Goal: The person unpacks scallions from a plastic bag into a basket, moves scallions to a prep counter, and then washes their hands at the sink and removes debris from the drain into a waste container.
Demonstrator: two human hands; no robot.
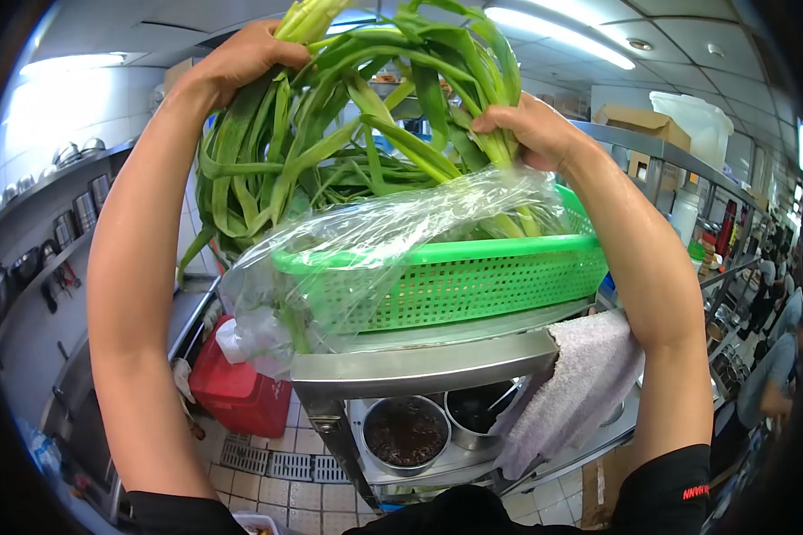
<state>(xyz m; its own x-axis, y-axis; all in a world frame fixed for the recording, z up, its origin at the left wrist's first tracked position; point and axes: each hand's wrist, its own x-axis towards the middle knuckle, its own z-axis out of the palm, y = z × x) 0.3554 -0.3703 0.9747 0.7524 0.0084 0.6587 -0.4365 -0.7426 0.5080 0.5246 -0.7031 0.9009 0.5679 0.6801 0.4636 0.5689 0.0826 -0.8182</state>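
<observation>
Both my arms are raised over a green plastic basket with perforated sides. My left hand is closed around a bunch of leeks, their pale ends up and long flat leaves hanging down at the left. With my right hand I grip another part of the leeks, just above the basket's right end. Several leaves arch between the two hands. A clear plastic bag drapes over the basket's front and left side, partly hiding it. Some stalks stand inside the basket, below my right hand.
The basket rests on a steel shelf with a towel over its edge. Two metal pots with dark contents stand below. A red container is at lower left. Pans line the left wall shelves; people stand at far right.
</observation>
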